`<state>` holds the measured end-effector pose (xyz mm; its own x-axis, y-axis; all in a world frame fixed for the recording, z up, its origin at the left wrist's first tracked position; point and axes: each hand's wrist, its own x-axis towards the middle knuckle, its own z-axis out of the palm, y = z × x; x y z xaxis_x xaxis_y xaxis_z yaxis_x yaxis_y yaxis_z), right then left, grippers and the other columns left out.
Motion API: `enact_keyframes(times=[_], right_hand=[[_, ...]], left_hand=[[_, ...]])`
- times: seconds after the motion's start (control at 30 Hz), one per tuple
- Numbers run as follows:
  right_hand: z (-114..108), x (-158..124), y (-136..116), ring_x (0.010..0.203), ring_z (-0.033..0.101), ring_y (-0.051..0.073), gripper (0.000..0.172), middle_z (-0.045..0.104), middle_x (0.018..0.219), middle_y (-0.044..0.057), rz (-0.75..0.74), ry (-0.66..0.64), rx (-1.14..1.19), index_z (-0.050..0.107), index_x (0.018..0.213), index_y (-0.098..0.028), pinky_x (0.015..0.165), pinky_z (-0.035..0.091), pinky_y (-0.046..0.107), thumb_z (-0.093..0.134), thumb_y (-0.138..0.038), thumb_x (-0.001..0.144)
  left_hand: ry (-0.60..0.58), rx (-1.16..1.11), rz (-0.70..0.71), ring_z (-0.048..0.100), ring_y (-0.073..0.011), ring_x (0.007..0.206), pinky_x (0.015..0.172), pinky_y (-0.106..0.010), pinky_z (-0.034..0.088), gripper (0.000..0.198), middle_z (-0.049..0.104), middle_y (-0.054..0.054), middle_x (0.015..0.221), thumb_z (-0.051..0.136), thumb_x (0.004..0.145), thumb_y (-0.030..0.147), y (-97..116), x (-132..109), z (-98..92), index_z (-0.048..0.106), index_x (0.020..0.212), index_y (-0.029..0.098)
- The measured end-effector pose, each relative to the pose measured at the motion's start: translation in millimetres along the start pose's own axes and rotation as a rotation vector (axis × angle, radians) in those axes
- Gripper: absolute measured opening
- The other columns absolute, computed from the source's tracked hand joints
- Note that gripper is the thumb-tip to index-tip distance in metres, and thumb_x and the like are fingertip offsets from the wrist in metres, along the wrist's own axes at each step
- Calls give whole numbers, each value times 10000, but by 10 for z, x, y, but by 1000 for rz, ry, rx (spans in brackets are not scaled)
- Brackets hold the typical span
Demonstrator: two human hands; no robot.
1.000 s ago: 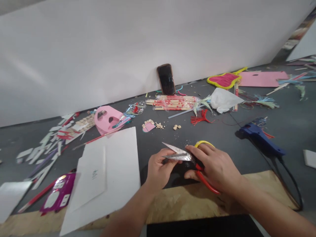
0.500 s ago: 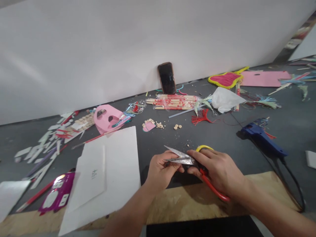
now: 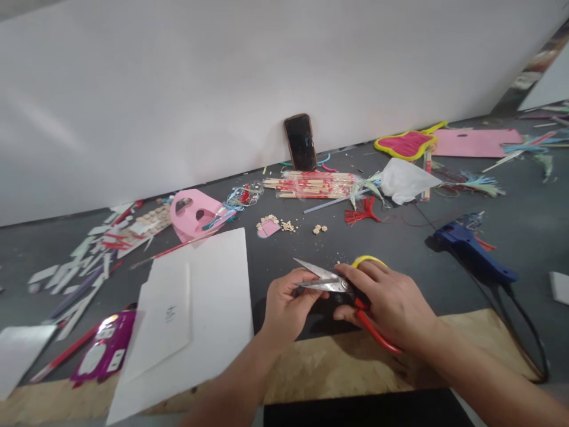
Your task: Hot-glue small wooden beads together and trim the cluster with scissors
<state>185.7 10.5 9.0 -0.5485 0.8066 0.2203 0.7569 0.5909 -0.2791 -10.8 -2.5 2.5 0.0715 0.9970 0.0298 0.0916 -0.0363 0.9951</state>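
Note:
My right hand (image 3: 391,302) grips a pair of scissors (image 3: 326,280) with one yellow and one red handle, the blades slightly apart and pointing left. My left hand (image 3: 287,305) is curled in a pinch right under the blades, its fingertips at the metal. What it pinches is too small to make out. Both hands hover over the dark tabletop (image 3: 400,249), just beyond a sheet of brown board (image 3: 324,365) at the near edge.
White paper sheets (image 3: 195,308) lie left of my hands. A blue glue gun (image 3: 471,249) with a black cord lies to the right. A phone (image 3: 300,142) leans on the wall, with bundled sticks (image 3: 311,184), a pink foam piece (image 3: 193,214), beads, tassels and paper scraps around.
The hands and scissors dipped slightly toward me and then came back up; the grip and the blade opening look the same.

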Motion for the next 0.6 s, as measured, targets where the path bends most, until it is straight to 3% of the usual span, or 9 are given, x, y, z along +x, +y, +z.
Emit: enact_keyframes(times=[0.13,0.37,0.6], right_hand=[[-15,8,-3,912,590,292,658,649,973,136,-20,-14,24,552,1223,-169,701,507,398,556,-655,779],[-20,-17,40,757,623,218,453,662,855,91,-93,-29,68,588,1147,-162,612,466,310,415,-518,928],[-14,-53,11,736,642,198,397,677,801,79,-35,-51,64,607,1093,-180,608,450,285,368,-468,962]], left_hand=[[-48,54,14,650,-178,632,607,-256,494,170,702,-47,640,635,781,262,68,8,-32,701,663,158],[-171,86,-23,622,-160,607,603,-245,471,220,678,-42,602,602,780,212,103,18,-68,676,579,161],[-123,-42,-67,628,-146,592,590,-233,485,189,677,-37,621,610,824,273,36,-32,4,695,709,150]])
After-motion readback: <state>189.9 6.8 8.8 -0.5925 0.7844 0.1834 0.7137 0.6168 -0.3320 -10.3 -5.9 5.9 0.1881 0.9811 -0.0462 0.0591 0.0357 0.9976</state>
